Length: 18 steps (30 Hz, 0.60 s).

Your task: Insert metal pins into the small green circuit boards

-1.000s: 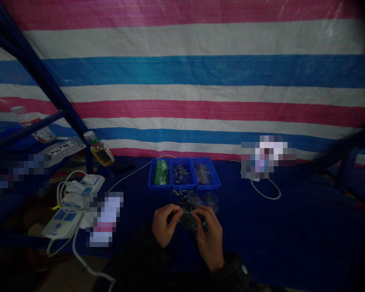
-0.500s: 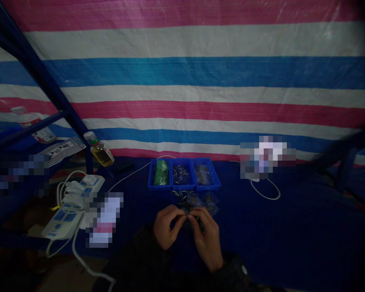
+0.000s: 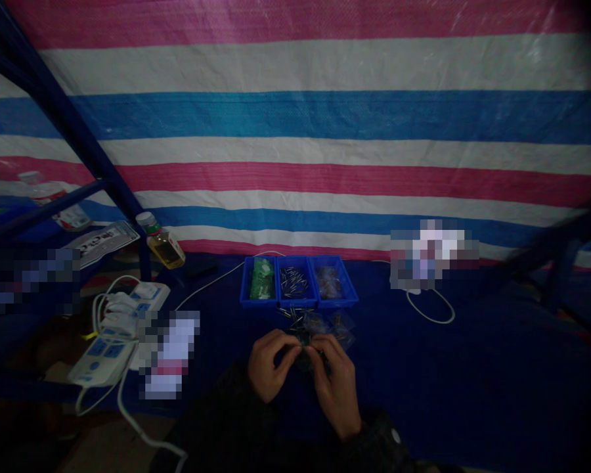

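My left hand (image 3: 274,364) and my right hand (image 3: 333,381) meet fingertip to fingertip above the dark blue tabletop. Both are pinched closed on something small and dark that I cannot make out. Just beyond the fingers lie small clear plastic bags (image 3: 342,328) and a few loose thin metal pins (image 3: 291,315). Behind them stand three blue bins side by side. Green packets (image 3: 262,279) fill the left bin, many metal pins (image 3: 293,281) lie in the middle one, and clear bags with brownish contents (image 3: 328,282) are in the right one.
To the left are a white power strip (image 3: 98,361) with plugs and cables, a blurred-out light object (image 3: 172,358) and a bottle of yellow liquid (image 3: 163,244). A blue metal frame (image 3: 73,131) rises there. Striped sheeting (image 3: 325,118) hangs behind; a white cable loop (image 3: 436,320) lies right.
Almost nothing differs. My hands keep their fingertip-to-fingertip pinch in the same spot, with only a slight shift of the fingers.
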Available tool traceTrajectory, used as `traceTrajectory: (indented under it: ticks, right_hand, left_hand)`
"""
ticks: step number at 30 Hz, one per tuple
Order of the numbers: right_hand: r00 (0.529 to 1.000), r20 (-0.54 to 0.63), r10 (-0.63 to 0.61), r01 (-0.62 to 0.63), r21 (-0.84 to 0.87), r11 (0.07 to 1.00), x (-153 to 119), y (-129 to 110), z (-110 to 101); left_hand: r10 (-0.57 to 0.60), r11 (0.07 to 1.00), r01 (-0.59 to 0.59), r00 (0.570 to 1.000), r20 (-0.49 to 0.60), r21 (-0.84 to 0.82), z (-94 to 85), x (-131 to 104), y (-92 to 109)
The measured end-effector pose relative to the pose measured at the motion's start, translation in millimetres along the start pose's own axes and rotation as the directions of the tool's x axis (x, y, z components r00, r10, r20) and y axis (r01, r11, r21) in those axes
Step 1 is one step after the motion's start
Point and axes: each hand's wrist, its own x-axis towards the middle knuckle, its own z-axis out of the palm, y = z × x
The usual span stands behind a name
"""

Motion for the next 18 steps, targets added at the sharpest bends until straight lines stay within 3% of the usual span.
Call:
traceTrajectory:
  ticks: [8,18]
  right_hand:
    - [0.998,-0.06,-0.011,0.011,-0.011,1.0,-2.5,3.9,-0.2]
    - [1.0,-0.005,-0.01,0.01,0.045,0.999,0.3,1.9,-0.5]
  left_hand:
    - [-0.071,0.997,0.071,0.997,-0.039,-0.005,-3.0,1.5,2.0]
    - [-0.033,0.999,0.033,0.999,0.016,0.004,-2.9,1.1,3.4]
